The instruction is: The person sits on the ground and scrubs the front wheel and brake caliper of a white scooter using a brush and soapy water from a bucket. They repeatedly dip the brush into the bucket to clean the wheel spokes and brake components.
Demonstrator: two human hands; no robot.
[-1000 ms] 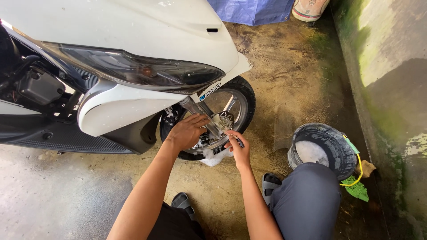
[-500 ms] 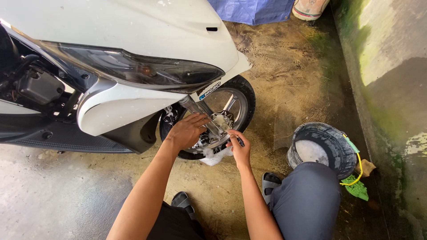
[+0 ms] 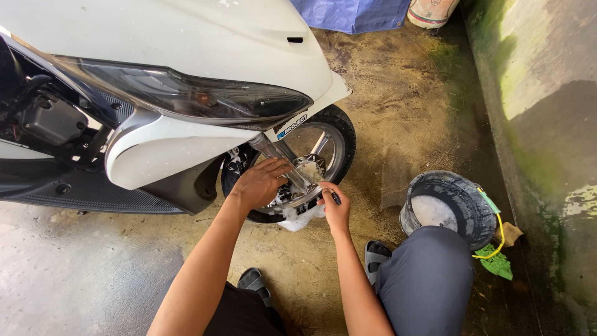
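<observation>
Stained, damp grey concrete floor [image 3: 81,274] meets a moss-streaked concrete wall [image 3: 547,93] on the right; a crumpled blue tarpaulin [image 3: 351,12] lies at top.

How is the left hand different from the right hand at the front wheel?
The left hand lies spread on the front wheel near the fork, empty as far as shown; the right hand is curled around a thin dark tool. The left sits higher, the right lower by the foam. Both are bare.

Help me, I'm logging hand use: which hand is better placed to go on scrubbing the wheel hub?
Probably the right hand: its fingers grip a small dark-handled tool beside the soapy silver spoked front wheel. The left hand lies flat on the wheel.
</observation>
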